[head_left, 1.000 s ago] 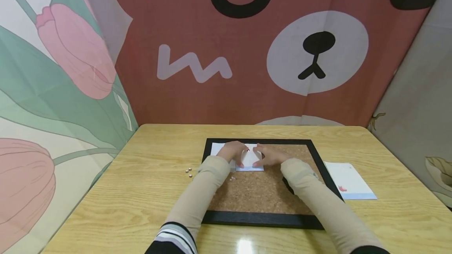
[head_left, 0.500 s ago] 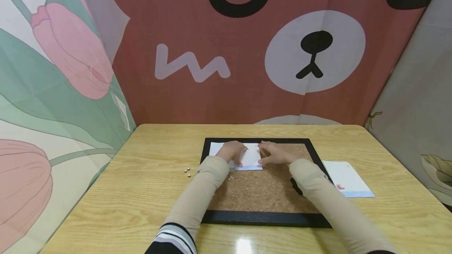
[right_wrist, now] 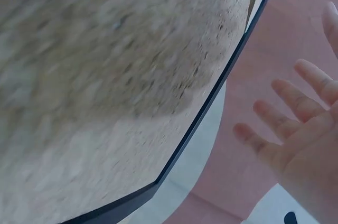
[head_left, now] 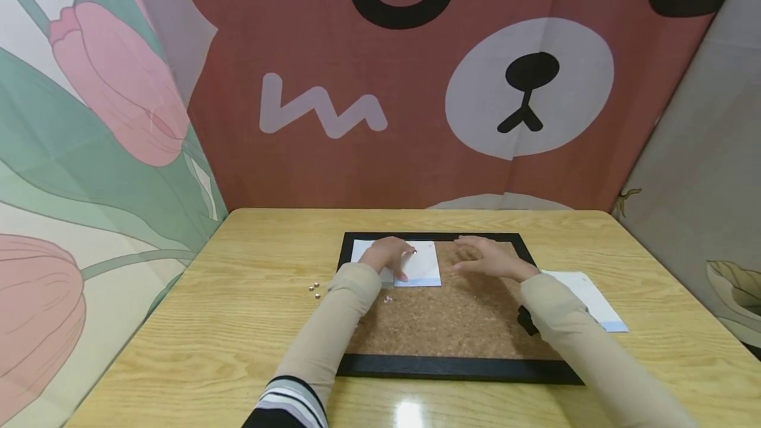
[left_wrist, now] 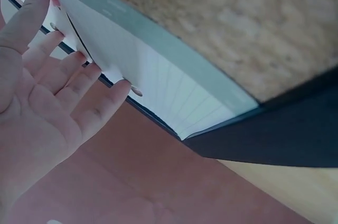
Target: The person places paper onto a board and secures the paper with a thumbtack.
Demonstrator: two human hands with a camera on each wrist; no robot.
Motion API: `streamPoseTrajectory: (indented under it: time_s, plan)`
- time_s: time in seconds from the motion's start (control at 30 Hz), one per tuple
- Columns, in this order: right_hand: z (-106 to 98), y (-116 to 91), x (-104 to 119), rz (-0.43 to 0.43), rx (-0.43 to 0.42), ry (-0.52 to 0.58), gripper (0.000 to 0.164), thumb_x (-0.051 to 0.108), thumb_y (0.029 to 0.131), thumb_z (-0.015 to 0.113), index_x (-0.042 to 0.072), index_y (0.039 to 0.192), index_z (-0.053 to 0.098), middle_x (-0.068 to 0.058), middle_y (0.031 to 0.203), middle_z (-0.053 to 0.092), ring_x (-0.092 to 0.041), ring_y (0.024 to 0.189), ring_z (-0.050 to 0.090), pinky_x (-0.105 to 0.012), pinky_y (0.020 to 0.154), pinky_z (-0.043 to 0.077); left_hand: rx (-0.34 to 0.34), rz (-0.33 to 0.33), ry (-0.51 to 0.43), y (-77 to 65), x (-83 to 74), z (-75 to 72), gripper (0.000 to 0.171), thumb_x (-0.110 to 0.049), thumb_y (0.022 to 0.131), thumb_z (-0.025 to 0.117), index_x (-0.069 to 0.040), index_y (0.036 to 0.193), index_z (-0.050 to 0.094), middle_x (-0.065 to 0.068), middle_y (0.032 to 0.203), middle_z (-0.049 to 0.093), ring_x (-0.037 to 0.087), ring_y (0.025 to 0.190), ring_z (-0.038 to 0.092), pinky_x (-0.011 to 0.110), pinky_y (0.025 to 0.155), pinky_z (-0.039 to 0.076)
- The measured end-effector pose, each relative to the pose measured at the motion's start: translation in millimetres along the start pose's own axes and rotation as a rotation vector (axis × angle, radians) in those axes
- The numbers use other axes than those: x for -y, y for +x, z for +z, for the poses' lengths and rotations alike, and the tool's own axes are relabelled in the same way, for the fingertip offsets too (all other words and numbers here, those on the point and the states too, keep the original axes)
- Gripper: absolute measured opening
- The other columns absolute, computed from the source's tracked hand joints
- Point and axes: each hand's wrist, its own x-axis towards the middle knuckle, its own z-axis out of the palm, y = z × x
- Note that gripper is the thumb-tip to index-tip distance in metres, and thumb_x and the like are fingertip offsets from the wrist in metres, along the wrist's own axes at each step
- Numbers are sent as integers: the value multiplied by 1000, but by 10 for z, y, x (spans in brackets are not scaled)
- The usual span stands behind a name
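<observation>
A cork board in a black frame lies on the table. Two white paper sheets with blue lower bands lie side by side on its upper left; the right sheet shows more fully than the left sheet. My left hand rests over where they meet, thumb at the lower edge, fingers stretched toward the top. In the left wrist view a round tack head shows by the little finger on the left sheet. My right hand hovers over bare cork beyond the right sheet, fingers spread and holding nothing.
Several shiny tacks lie on the table left of the board. Small clear bits sit on the cork below the sheets. Another white sheet lies right of the board, partly behind the right sleeve. A printed cloth hangs behind the table.
My right hand has let go of the right sheet's edge and moved away to the right. The left hand stays over the sheets.
</observation>
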Motion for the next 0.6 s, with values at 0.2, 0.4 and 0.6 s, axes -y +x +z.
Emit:
streamPoseTrajectory:
  time_s: [0.2, 0.4, 0.6]
  plan:
    - [-76, -153, -47, 24, -84, 27, 57, 30, 86, 60, 0, 130, 43, -22, 130, 41, -40, 118, 36, -55, 88, 34, -24, -10, -74, 0, 75, 35, 78, -40, 64, 77, -24, 133, 44, -2, 136, 40, 20, 125, 33, 34, 99, 28]
    - [-150, -307, -149, -21, -126, 99, 50, 29, 87, 59, -2, 124, 48, -24, 123, 48, -39, 112, 43, -53, 87, 37, -9, 17, -61, -4, 126, 64, 78, -45, 68, 74, -25, 136, 40, -3, 140, 33, 20, 128, 29, 38, 100, 27]
    - [-220, -456, -263, -31, -156, 79, 43, 24, 89, 56, -3, 121, 51, -24, 114, 54, -34, 101, 52, -47, 80, 43, 1, 33, -109, -22, 154, 68, 75, -40, 72, 72, -23, 137, 38, -3, 141, 31, 21, 128, 28, 41, 101, 24]
